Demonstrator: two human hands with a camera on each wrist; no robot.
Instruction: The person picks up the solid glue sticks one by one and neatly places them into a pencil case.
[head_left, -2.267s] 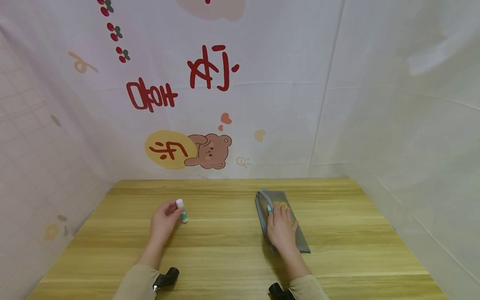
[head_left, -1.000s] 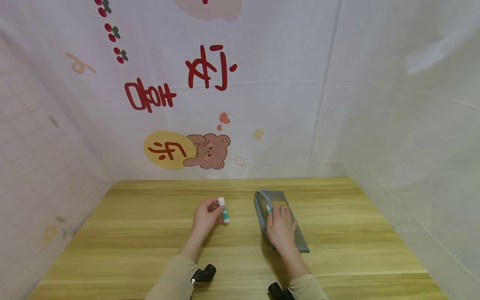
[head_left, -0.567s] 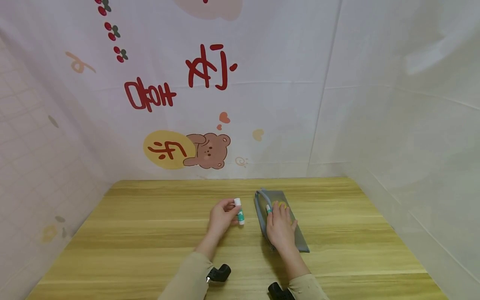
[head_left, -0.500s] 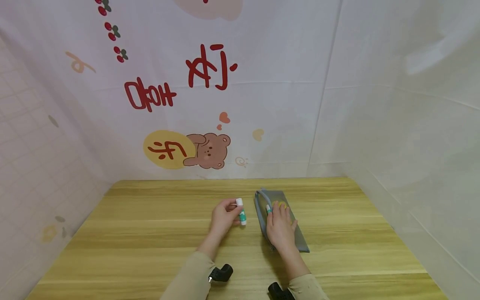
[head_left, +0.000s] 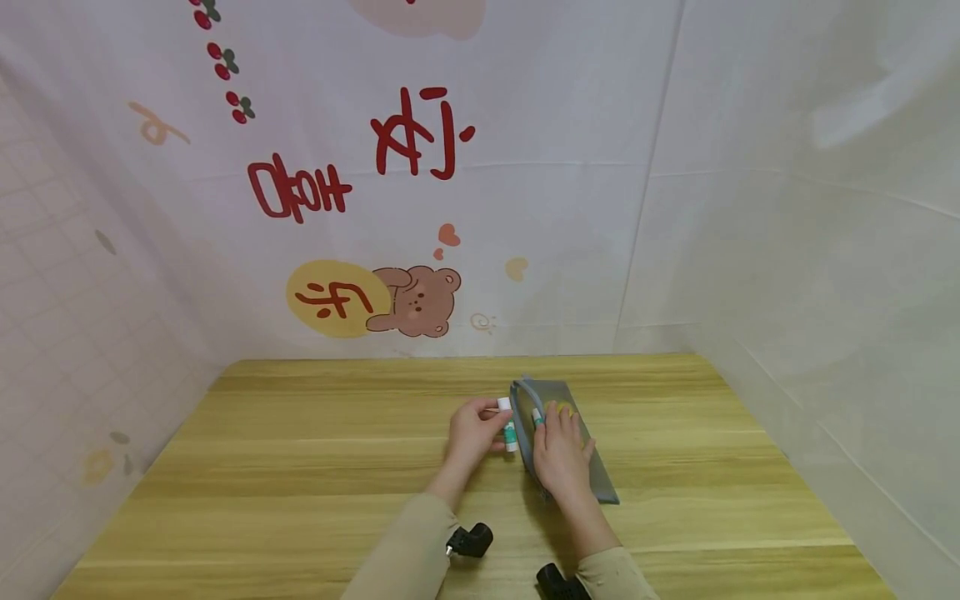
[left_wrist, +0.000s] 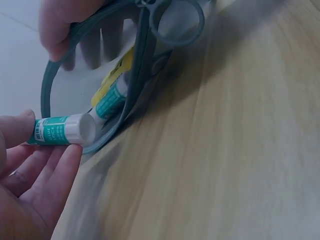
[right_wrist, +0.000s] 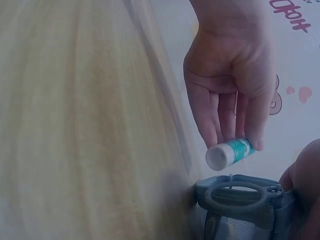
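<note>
My left hand (head_left: 471, 433) pinches a white-and-green glue stick (head_left: 510, 435) between thumb and fingers. The stick is upright in the head view, right beside the left edge of a grey zip pouch (head_left: 602, 482). In the left wrist view the held glue stick (left_wrist: 55, 130) overlaps the pouch's gaping mouth. A second glue stick (left_wrist: 111, 101) lies inside, by a yellow item (left_wrist: 125, 64). My right hand (head_left: 562, 457) rests on top of the pouch with straight fingers, and one digit overlaps the rim in the left wrist view. Its palm side is hidden from the head view.
A wood-grain table (head_left: 300, 467) lies beneath both hands, with a printed white cloth (head_left: 570, 167) hanging behind and along both sides. A ring pull (left_wrist: 180, 22) sits at the pouch's zip end. Black wrist mounts (head_left: 472, 540) stick out by the sleeves.
My left hand has carried the glue stick rightward across the table, from well left of the pouch to its edge. My right hand and the pouch have stayed in place.
</note>
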